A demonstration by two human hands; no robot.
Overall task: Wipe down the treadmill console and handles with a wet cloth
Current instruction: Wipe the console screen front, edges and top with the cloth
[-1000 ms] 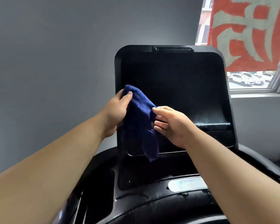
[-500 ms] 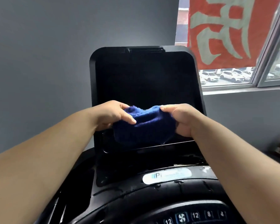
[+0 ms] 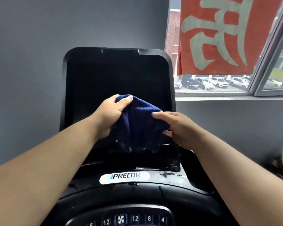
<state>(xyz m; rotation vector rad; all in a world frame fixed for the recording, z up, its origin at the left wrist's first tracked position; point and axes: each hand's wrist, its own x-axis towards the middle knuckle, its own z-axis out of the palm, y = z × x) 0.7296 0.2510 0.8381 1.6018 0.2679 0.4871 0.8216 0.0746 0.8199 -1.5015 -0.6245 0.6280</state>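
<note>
A dark blue cloth [image 3: 140, 126] hangs bunched between a person's two hands, held up in front of the lower half of the treadmill's black console screen [image 3: 116, 75]. Whether the fabric touches the screen cannot be told from this angle.

The left hand [image 3: 111, 113] grips the cloth's upper left corner, thumb pressed over the top of the fold and fingers curled out of sight behind it. The right hand [image 3: 178, 128] holds the cloth's right edge, thumb laid straight across the front and at least one fingertip showing beneath, the fabric pinched between them. The cloth's loose lower edge dangles near the bottom rim of the screen.

Below the screen, a white PRECOR badge [image 3: 124, 176] sits on the glossy black housing, with streaks that look like moisture to its right. A row of lit buttons [image 3: 135, 219] marked 12, 8 and 4, beside a fan symbol, runs along the bottom.

Behind stands a grey wall [image 3: 31, 62]. At right, a window [image 3: 252, 93] carries a red banner [image 3: 219, 35] with pale lettering, and parked cars [image 3: 216, 82] show outside.
</note>
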